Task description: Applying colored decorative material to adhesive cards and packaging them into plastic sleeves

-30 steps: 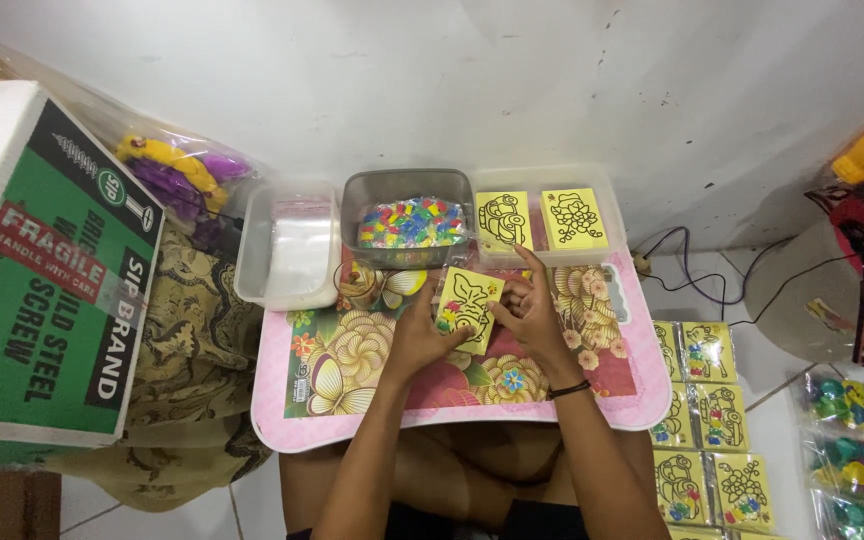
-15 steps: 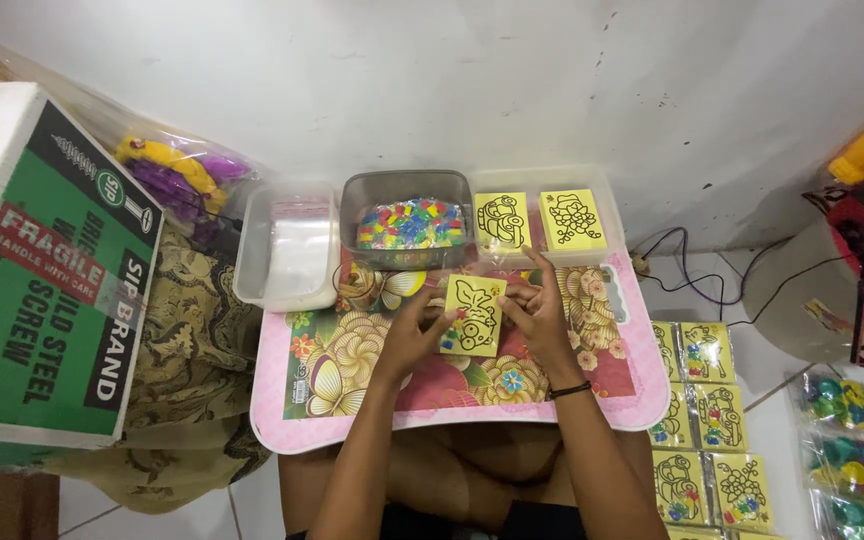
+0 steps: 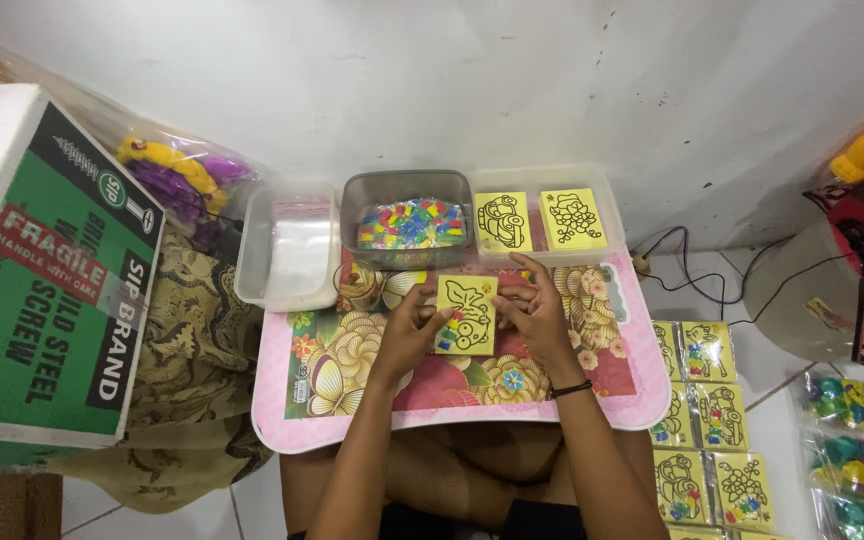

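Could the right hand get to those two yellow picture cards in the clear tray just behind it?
Probably yes. The right hand lies just in front of the clear tray, whose yellow cards lie open on top; nothing stands between, though it now holds a yellow card.

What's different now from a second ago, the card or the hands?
The yellow card has swung from tilted to nearly square and sits slightly lower over the pink floral tray table. Both the left hand and right hand keep their grip on its edges, and small coloured pieces now show at its lower left. The bead tub, the bag tub and the two cards behind stayed put.
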